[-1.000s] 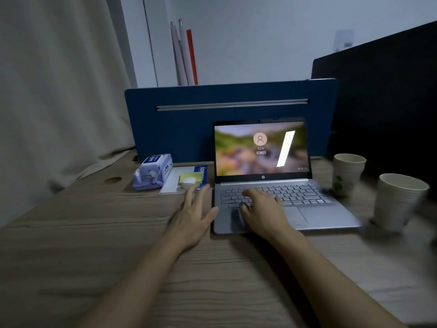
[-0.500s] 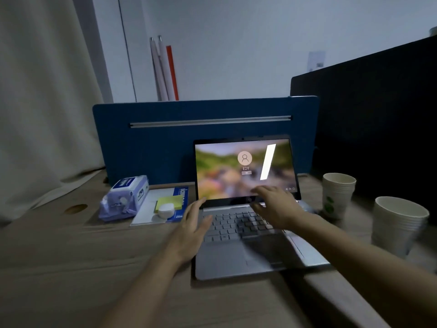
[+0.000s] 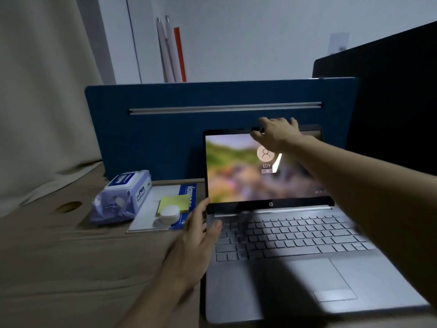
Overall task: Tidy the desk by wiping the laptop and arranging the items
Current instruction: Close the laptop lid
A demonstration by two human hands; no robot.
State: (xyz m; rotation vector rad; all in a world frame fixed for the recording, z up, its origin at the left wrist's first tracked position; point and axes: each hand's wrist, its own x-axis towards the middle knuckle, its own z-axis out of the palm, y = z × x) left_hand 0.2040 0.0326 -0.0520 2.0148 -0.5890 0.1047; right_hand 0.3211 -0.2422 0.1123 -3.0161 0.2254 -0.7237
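An open silver laptop fills the middle and right of the desk, with its screen lit on a login page. My right hand reaches across the screen to the lid's top edge, thumb on the front bezel and fingers curled over the back. My left hand lies open against the laptop's left edge near the hinge, fingers apart. Left of the laptop a blue-and-white wipes pack lies beside a white pad. On the pad sit yellow sticky notes and a small white round case.
A blue desk divider stands right behind the laptop and a dark panel rises at the right. A curtain hangs at the left. A round cable hole is in the wooden desktop at far left.
My right hand rose from the keyboard to the lid's top edge. My left hand moved to the laptop's left edge. The view came closer, and the paper cups at right left the frame.
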